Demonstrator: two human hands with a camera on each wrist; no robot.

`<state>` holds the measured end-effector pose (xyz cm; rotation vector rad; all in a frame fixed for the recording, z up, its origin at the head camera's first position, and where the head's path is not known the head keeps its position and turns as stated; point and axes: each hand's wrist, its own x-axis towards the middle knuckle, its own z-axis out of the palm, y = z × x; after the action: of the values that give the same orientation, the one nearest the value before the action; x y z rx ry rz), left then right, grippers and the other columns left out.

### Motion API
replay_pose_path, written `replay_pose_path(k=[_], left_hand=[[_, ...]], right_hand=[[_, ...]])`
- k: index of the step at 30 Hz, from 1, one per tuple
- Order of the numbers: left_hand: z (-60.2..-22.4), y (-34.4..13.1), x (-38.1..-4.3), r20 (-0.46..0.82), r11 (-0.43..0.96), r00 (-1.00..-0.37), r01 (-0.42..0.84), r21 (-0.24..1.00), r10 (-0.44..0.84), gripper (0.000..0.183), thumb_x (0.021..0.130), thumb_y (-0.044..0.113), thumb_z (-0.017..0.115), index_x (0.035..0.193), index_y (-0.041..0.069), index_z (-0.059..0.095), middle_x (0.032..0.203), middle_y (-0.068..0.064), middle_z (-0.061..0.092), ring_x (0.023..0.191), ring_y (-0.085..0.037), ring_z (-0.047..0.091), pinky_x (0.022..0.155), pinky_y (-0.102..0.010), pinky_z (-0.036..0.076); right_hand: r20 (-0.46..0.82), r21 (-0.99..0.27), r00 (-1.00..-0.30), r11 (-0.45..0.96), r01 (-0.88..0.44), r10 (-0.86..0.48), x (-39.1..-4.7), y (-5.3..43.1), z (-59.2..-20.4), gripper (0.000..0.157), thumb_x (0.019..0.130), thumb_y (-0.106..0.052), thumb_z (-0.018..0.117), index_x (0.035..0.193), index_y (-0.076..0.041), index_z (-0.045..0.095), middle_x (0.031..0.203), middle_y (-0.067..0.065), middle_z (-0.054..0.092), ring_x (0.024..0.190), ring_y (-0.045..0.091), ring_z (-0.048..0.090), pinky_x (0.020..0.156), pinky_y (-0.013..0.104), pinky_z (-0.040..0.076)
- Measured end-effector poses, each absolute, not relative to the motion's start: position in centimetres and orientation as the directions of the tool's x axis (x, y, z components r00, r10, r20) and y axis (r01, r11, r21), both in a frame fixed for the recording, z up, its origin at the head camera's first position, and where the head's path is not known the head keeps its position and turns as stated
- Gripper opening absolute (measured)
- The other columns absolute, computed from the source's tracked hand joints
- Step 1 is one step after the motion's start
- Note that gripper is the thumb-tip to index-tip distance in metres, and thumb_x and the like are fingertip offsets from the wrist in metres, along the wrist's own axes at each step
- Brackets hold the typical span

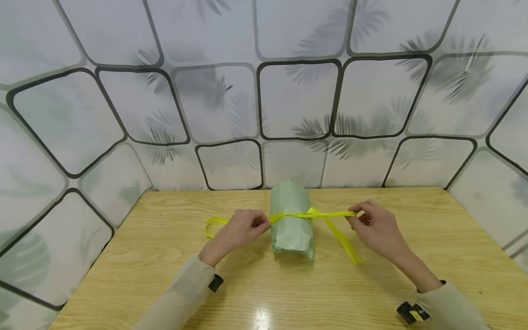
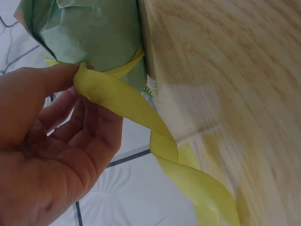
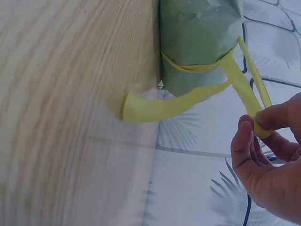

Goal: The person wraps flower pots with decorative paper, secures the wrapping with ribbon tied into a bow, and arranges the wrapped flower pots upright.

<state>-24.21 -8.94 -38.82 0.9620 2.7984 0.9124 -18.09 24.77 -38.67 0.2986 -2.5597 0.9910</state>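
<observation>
A package wrapped in pale green paper [image 1: 291, 238] lies on the wooden table, with a yellow ribbon [image 1: 334, 214] passed around its middle. At the package's left side my left hand [image 1: 241, 229] pinches the ribbon between thumb and fingers; in the left wrist view the rest of that ribbon [image 2: 141, 110] hangs down in a twisted length. My right hand [image 1: 377, 227], out to the right, pinches a doubled piece of ribbon [image 3: 242, 87] and holds it taut from the package. One loose ribbon tail [image 1: 343, 243] slants onto the table between package and right hand.
A loop of ribbon [image 1: 210, 221] curls behind my left hand. The wooden table [image 1: 173, 275] reaches back to a pale wall covering [image 1: 299, 101] with dark outlined shapes and leaf prints. Small black devices [image 1: 215, 283] sit at both wrists.
</observation>
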Motion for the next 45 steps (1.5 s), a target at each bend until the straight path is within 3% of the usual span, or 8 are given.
replay_pose_path(k=[4,10,15,19,25,33,39,45], left_hand=[[-38.9,-9.0,-24.1,0.138,0.641,-0.811,0.541,0.545,0.568,0.015,0.102,0.019,0.065,0.100,0.010,0.076,0.083,0.002,0.071,0.068,-0.004,0.057,0.062,-0.021,0.048],[-39.0,-8.9,-24.0,0.137,0.640,-0.811,0.541,0.546,0.569,0.014,0.102,0.019,0.065,0.100,0.011,0.075,0.084,0.002,0.072,0.070,-0.005,0.059,0.063,-0.021,0.049],[-39.1,-8.9,-24.0,0.142,0.635,-0.806,0.548,0.544,0.574,0.014,0.102,0.019,0.064,0.100,0.010,0.075,0.084,0.002,0.072,0.070,-0.004,0.060,0.063,-0.021,0.049],[-39.1,-8.9,-24.1,0.140,0.631,-0.806,0.546,0.551,0.575,0.015,0.103,0.019,0.064,0.100,0.010,0.075,0.084,0.002,0.072,0.070,-0.004,0.059,0.063,-0.021,0.049],[-39.2,-9.0,-24.0,0.133,0.632,-0.809,0.539,0.557,0.572,0.014,0.103,0.019,0.064,0.100,0.011,0.075,0.084,0.002,0.072,0.070,-0.004,0.060,0.063,-0.021,0.050],[-39.0,-9.1,-23.9,0.127,0.633,-0.815,0.527,0.567,0.565,0.015,0.103,0.020,0.063,0.101,0.011,0.075,0.085,0.003,0.072,0.073,-0.005,0.062,0.065,-0.022,0.051],[-39.0,-9.1,-23.8,0.126,0.627,-0.815,0.525,0.575,0.566,0.016,0.103,0.020,0.063,0.101,0.009,0.075,0.085,0.002,0.072,0.073,-0.005,0.061,0.065,-0.021,0.050],[-39.0,-9.2,-23.9,0.123,0.627,-0.814,0.524,0.577,0.568,0.017,0.103,0.020,0.063,0.101,0.008,0.075,0.084,0.001,0.072,0.069,-0.005,0.059,0.062,-0.021,0.048]], right_hand=[[0.268,-0.783,-0.963,0.581,-0.222,-0.006,-18.0,24.9,-38.4,0.019,0.103,-0.013,0.061,0.118,0.000,0.063,0.092,0.013,0.072,0.069,0.008,0.068,0.059,0.030,0.058],[0.194,-0.969,-0.978,0.144,-0.203,-0.074,-18.4,25.0,-38.5,0.021,0.111,-0.019,0.047,0.116,0.001,0.048,0.099,-0.003,0.073,0.088,0.010,0.075,0.075,0.030,0.063],[0.164,-0.958,-0.961,-0.269,-0.101,-0.223,-18.9,25.0,-38.6,0.014,0.112,-0.021,0.041,0.111,-0.008,0.043,0.109,0.000,0.075,0.097,0.017,0.077,0.082,0.030,0.063],[0.176,-0.924,-0.946,-0.377,-0.063,-0.271,-19.2,24.9,-38.6,0.014,0.113,-0.018,0.037,0.106,-0.007,0.041,0.105,0.008,0.076,0.101,0.023,0.077,0.089,0.035,0.062],[0.119,-0.983,-0.979,-0.160,-0.092,-0.165,-19.1,24.8,-38.4,0.017,0.110,-0.015,0.048,0.113,-0.004,0.035,0.097,0.001,0.077,0.094,0.015,0.078,0.087,0.029,0.062],[0.066,-0.943,-0.995,0.322,-0.086,-0.073,-18.9,25.3,-38.4,0.055,0.093,-0.013,0.077,0.135,0.007,0.048,0.104,0.006,0.075,0.089,0.004,0.073,0.082,0.026,0.062],[0.066,-0.788,-0.997,0.610,-0.079,-0.044,-18.8,25.5,-38.9,0.050,0.087,-0.034,0.083,0.121,0.000,0.070,0.092,0.007,0.071,0.076,0.010,0.062,0.065,0.025,0.055],[0.028,-0.734,-0.998,0.676,-0.061,-0.060,-18.4,26.3,-39.1,0.031,0.093,-0.034,0.077,0.100,-0.004,0.076,0.084,0.007,0.069,0.066,0.010,0.049,0.056,0.025,0.043]])
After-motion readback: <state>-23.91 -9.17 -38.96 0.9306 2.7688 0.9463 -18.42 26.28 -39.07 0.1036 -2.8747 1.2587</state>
